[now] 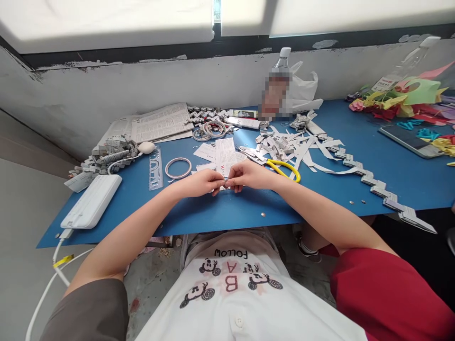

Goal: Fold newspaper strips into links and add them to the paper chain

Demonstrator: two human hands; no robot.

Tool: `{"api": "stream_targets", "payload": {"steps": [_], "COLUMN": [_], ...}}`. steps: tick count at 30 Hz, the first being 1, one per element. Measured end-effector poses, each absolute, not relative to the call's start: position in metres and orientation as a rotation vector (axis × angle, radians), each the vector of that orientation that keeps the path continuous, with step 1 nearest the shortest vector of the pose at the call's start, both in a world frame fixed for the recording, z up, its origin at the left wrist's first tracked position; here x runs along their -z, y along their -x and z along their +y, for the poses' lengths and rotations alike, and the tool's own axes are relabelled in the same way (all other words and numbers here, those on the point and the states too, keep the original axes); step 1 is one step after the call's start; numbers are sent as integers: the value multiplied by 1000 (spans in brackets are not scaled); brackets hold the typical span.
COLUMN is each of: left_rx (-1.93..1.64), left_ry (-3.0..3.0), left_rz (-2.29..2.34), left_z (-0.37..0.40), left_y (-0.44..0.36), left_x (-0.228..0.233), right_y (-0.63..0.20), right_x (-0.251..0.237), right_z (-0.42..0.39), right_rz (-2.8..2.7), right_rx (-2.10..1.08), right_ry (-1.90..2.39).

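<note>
My left hand (207, 183) and my right hand (248, 175) meet over the middle of the blue table, fingertips pinched close together. Between them is a small piece of paper (223, 188), mostly hidden by the fingers. Just behind the hands, a printed white paper (225, 150) overlaps other paper pieces (206, 152); I cannot tell whether it joins what is pinched. Yellow-handled scissors (289, 169) lie right of my right hand. To the left of my left hand are a roll of tape (178, 168) and a clear ruler (155, 168).
Loose paper strips (284, 144) and a folded zigzag paper chain (377, 187) spread rightward. Newspapers (161, 122), a white power bank (91, 201) with a cable, and woven paper (112, 154) occupy the left. A bottle (277, 90), phone (410, 139) and colourful paper (408, 99) stand farther back.
</note>
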State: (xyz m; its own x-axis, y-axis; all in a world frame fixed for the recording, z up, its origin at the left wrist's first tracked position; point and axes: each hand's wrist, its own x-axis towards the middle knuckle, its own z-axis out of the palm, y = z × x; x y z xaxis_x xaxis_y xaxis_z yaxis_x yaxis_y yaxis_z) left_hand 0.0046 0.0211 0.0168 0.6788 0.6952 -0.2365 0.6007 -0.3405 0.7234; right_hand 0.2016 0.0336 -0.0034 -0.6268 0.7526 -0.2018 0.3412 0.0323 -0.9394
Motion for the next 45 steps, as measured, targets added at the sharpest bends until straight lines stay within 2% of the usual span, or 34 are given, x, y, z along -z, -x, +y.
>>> {"api": "stream_targets", "payload": {"steps": [6,11,14,20,25,28,33,41,45], "left_rx": [-252,-927,-1115,-970,-995,-795,-572,-519,-508], "left_ry": [-1896,-1345,-1213,-1451,-1348,-1201,-1066,-1207,-1434], "left_rz": [1013,909,862,928,783,683,640,716,837], "left_z": [26,41,43,30,27,25,26,30,31], "left_y": [5,27,20,-13,-9,-6,-5,0,1], "left_x": [-23,-36,-26,1,-8,-12,-10,-9,-6], "right_y": [-204,-202,-194,-178,-187,-196,-198,-203,-209], "right_x": [8,9,11,20,17,11,10,9,10], "right_z": [38,45,44,32,39,46,46,47,51], "right_rz": [-1836,-1446,-1279,-1293,-1397,-1325,-1400,-1515,-1566], "right_rx": [-1668,-1491,-1451,-1492,-1537,-1509,-1650,-1675,-1628], "right_ry": [1015,880,784,732,717,721,563,509,674]}}
